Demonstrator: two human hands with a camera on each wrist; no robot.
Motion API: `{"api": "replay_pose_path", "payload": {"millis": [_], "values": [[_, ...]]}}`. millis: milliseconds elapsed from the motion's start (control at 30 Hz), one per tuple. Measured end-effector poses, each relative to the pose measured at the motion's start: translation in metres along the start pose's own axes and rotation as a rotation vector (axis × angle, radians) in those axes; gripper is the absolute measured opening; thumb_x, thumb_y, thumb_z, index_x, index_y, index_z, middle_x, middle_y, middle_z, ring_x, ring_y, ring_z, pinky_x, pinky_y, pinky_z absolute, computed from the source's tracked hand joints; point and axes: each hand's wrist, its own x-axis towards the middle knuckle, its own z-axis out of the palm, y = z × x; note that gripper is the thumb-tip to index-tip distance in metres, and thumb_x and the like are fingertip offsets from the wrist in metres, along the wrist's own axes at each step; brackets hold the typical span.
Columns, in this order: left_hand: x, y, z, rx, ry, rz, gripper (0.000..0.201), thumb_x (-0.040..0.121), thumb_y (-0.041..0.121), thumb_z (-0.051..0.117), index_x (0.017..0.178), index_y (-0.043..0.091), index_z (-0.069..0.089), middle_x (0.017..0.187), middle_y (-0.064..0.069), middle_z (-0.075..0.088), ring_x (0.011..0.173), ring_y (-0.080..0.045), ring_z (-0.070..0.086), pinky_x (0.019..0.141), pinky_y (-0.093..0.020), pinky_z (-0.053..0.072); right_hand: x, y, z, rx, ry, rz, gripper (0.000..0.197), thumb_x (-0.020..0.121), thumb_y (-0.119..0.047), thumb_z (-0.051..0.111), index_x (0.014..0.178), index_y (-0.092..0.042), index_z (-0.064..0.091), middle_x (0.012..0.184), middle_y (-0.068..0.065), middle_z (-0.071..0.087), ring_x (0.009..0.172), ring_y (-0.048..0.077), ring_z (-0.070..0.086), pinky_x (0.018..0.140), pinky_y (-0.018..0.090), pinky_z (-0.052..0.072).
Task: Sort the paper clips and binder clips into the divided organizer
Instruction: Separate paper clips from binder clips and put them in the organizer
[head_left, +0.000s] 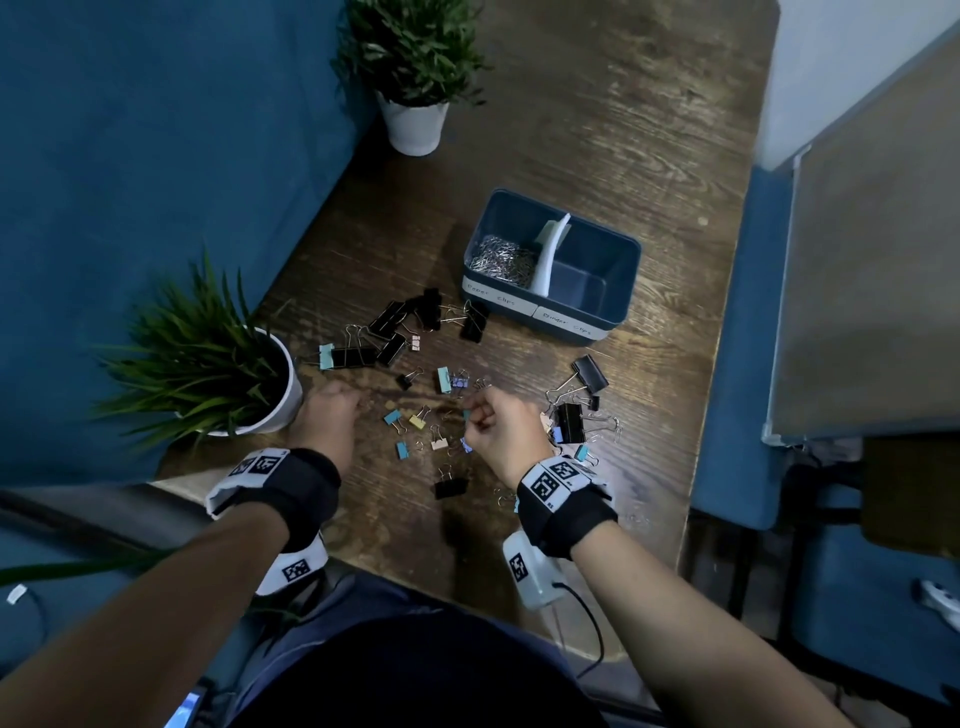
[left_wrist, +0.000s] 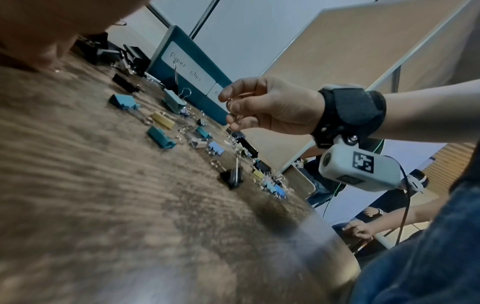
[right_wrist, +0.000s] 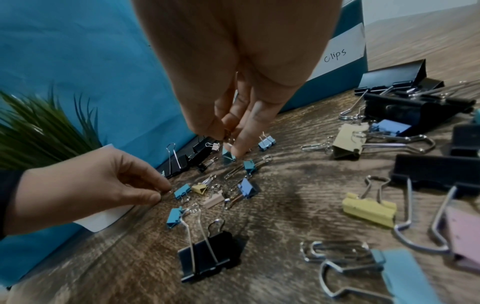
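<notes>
Clips lay scattered over the wooden table (head_left: 623, 135), mostly binder clips in black, blue, yellow and pink. The right hand (head_left: 498, 431) hovered over the middle of the scatter with its fingers (right_wrist: 244, 131) bunched downward, pinching a few silver paper clips (left_wrist: 232, 109) between thumb and fingertips, just above a small teal binder clip (right_wrist: 228, 155). The left hand (head_left: 330, 415) was low at the near left, beside a white plant pot (head_left: 288, 389), thumb and forefinger pressed together against the tabletop; whatever they pinched was too small to make out. Next to those fingertips lay a small blue binder clip (right_wrist: 182, 191) and a yellow one (right_wrist: 199, 188).

The divided organizer (head_left: 553, 312), a dark blue tub, stood far and to the right of the hands. Its left compartment held a heap of silver paper clips (head_left: 501, 260); its right compartment, past a white divider (head_left: 548, 254), showed only its bare bottom. Paper labels on its near wall read "Paper clips" and "Binder clips". A cluster of large black binder clips (head_left: 405, 327) lay to its left, another group (head_left: 574, 415) to the right of the right hand. A second potted plant (head_left: 413, 78) stood at the far edge.
</notes>
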Motion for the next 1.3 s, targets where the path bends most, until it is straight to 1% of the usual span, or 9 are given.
{"api": "replay_pose_path", "payload": {"millis": [267, 367, 500, 600, 733, 800, 967, 1100, 1300], "values": [[0.004, 0.008, -0.003, 0.032, -0.055, -0.014, 0.017, 0.088, 0.002, 0.057, 0.101, 0.005, 0.066, 0.106, -0.014, 0.059, 0.094, -0.032, 0.058, 0.071, -0.034, 0.046, -0.007, 0.002, 0.003, -0.003, 0.021, -0.017, 0.018, 0.079, -0.004, 0.067, 0.095, -0.012, 0.069, 0.075, -0.009, 0.061, 0.069, 0.006, 0.057, 0.072, 0.014, 0.047], [0.008, 0.01, -0.004, 0.092, -0.111, -0.02, 0.017, 0.083, 0.002, 0.063, 0.099, 0.006, 0.063, 0.108, -0.013, 0.056, 0.095, -0.032, 0.057, 0.08, -0.043, 0.052, -0.008, 0.003, 0.002, -0.002, 0.021, -0.004, 0.018, 0.08, -0.003, 0.066, 0.096, -0.01, 0.069, 0.076, -0.01, 0.06, 0.068, 0.003, 0.055, 0.067, 0.003, 0.04], [0.011, 0.019, -0.003, 0.266, -0.242, -0.036, 0.06, 0.08, -0.003, 0.06, 0.136, 0.003, 0.036, 0.137, -0.018, 0.037, 0.123, -0.038, 0.042, 0.103, -0.048, 0.038, -0.003, 0.002, -0.004, 0.009, 0.038, 0.026, 0.019, 0.081, -0.005, 0.066, 0.098, -0.012, 0.068, 0.078, -0.01, 0.06, 0.071, 0.004, 0.056, 0.071, 0.009, 0.042], [0.007, 0.027, -0.003, 0.248, -0.302, -0.092, 0.071, 0.087, 0.003, 0.054, 0.145, 0.002, 0.015, 0.146, -0.019, 0.025, 0.132, -0.035, 0.032, 0.106, -0.047, 0.032, 0.004, 0.001, -0.015, 0.042, 0.073, 0.037, 0.019, 0.083, -0.006, 0.066, 0.101, -0.014, 0.067, 0.083, -0.01, 0.063, 0.074, 0.004, 0.059, 0.072, 0.008, 0.045], [0.006, 0.042, -0.021, -0.069, -0.184, -0.059, 0.019, 0.091, 0.006, 0.048, 0.11, 0.001, 0.05, 0.104, -0.017, 0.058, 0.096, -0.03, 0.06, 0.076, -0.036, 0.05, 0.02, -0.007, -0.041, 0.2, 0.233, 0.066, 0.017, 0.085, -0.008, 0.063, 0.095, -0.021, 0.064, 0.084, -0.011, 0.064, 0.076, 0.001, 0.06, 0.072, 0.012, 0.051], [0.007, 0.068, -0.044, -0.29, -0.031, 0.01, 0.002, 0.09, 0.008, 0.055, 0.092, 0.008, 0.054, 0.088, -0.007, 0.059, 0.078, -0.017, 0.058, 0.061, -0.02, 0.044, 0.035, -0.014, -0.059, 0.258, 0.343, 0.07, 0.017, 0.085, -0.007, 0.061, 0.093, -0.022, 0.063, 0.081, -0.012, 0.063, 0.073, -0.001, 0.058, 0.071, 0.011, 0.05], [0.06, 0.157, -0.095, -0.581, 0.259, 0.124, 0.008, 0.087, 0.019, 0.061, 0.091, 0.013, 0.065, 0.08, 0.004, 0.063, 0.074, -0.01, 0.058, 0.072, -0.015, 0.041, 0.085, -0.031, -0.092, 0.303, 0.614, 0.056, 0.012, 0.083, -0.006, 0.062, 0.089, -0.016, 0.067, 0.073, -0.011, 0.063, 0.064, -0.002, 0.057, 0.068, 0.01, 0.048], [0.101, 0.186, -0.093, -0.476, 0.191, 0.115, 0.017, 0.089, 0.022, 0.059, 0.091, 0.008, 0.069, 0.088, -0.007, 0.07, 0.085, -0.019, 0.063, 0.074, -0.018, 0.039, 0.111, -0.035, -0.103, 0.213, 0.509, 0.176, 0.01, 0.086, -0.014, 0.065, 0.096, -0.015, 0.068, 0.079, -0.007, 0.066, 0.082, 0.01, 0.064, 0.084, 0.027, 0.052], [0.089, 0.154, -0.078, -0.407, 0.262, 0.34, 0.015, 0.089, 0.016, 0.056, 0.095, 0.01, 0.069, 0.093, -0.009, 0.069, 0.084, -0.023, 0.064, 0.079, -0.037, 0.054, 0.072, -0.005, -0.114, 0.246, 0.429, 0.123, 0.014, 0.086, -0.02, 0.068, 0.1, -0.022, 0.066, 0.086, -0.011, 0.07, 0.084, 0.005, 0.066, 0.085, 0.027, 0.054]]}}
